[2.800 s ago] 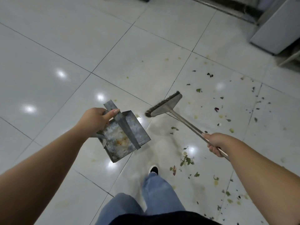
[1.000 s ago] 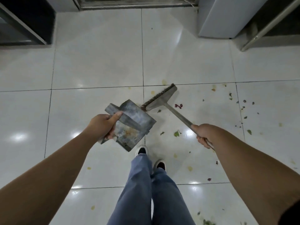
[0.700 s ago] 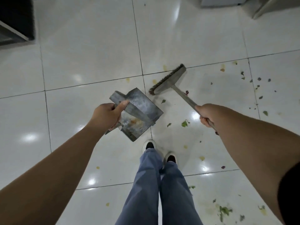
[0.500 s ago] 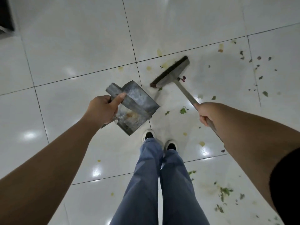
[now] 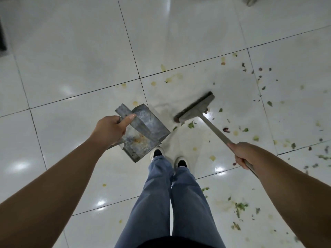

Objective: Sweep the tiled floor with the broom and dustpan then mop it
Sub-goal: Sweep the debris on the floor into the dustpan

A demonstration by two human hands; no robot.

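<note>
Underfoot, littered white tiled floor [image 5: 75, 56]

Dim overhead light, wide-angle view.
Lamp glare spots dot the glossy floor [image 5: 75, 51]; a soft shadow lies by the blurred broom [image 5: 195, 109]; tile lines bow toward the edges.

The white floor [image 5: 71, 56] up ahead and to the left is wide open. The dustpan [image 5: 145, 129] hangs right above the shoes [image 5: 157, 152]. The broom [image 5: 195, 109] stands near it, with a small gap between them. Leaf bits [image 5: 240, 207] lie all over the floor on the right side.
</note>
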